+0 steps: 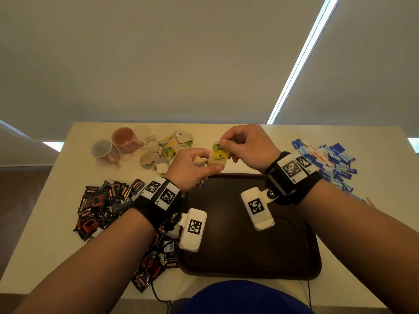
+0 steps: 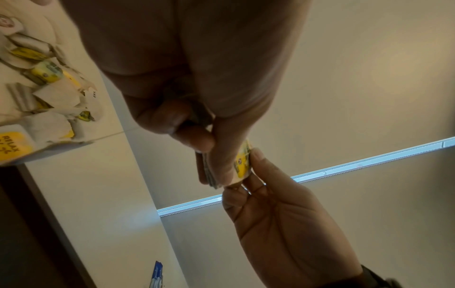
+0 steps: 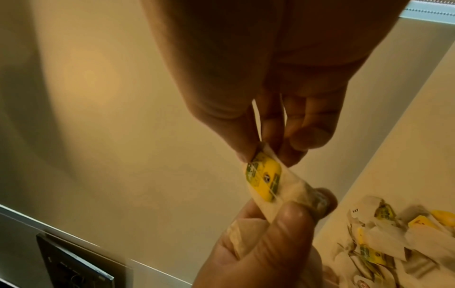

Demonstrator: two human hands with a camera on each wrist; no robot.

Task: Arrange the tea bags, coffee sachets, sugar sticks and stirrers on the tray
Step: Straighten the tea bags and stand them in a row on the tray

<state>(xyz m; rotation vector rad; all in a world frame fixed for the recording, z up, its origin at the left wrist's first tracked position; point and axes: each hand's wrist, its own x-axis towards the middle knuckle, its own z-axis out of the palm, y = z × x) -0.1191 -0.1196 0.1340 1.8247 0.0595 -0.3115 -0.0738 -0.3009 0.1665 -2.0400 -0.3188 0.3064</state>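
Yellow-labelled tea bag (image 1: 218, 155) pinched between both hands' fingers (image 1: 223, 143) above the tray (image 1: 294, 257).

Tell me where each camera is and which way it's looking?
Head: worn on the head, looking forward and down at the table, dark tray and piles; both forearms, left hand and right hand show.
Left wrist: on the left wrist, looking along the left hand's fingers toward the wall; the right hand reaches in.
Right wrist: on the right wrist, looking along the right hand's fingers; the left hand's thumb shows below.
All three share the tea bag both hands pinch.
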